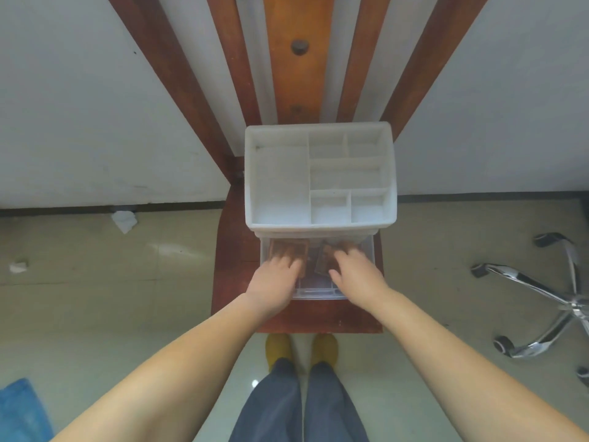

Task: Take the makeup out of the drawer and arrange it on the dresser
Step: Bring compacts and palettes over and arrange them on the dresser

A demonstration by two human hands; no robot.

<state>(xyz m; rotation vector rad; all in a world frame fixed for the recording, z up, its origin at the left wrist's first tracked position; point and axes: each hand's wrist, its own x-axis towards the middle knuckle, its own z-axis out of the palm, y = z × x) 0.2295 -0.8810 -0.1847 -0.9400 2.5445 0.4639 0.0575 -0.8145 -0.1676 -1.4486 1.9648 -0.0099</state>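
A white organizer point(320, 229) with several top compartments stands on a red-brown wooden seat point(234, 282). Its clear bottom drawer point(315, 293) is pulled out toward me. Inside lie two brown makeup cases, both blurred. My left hand point(277, 279) reaches into the drawer's left half, fingertips on the near edge of the left case point(288, 248); its grip is hidden. My right hand point(358, 274) is in the right half, thumb and fingers around the tilted right case point(322, 264).
The organizer's top compartments hold nothing that I can see. The seat's slatted wooden back point(298, 59) rises behind it against a white wall. An office chair base point(554, 301) lies on the floor at right, crumpled paper point(125, 220) at left, a blue cloth point(19, 409) at lower left.
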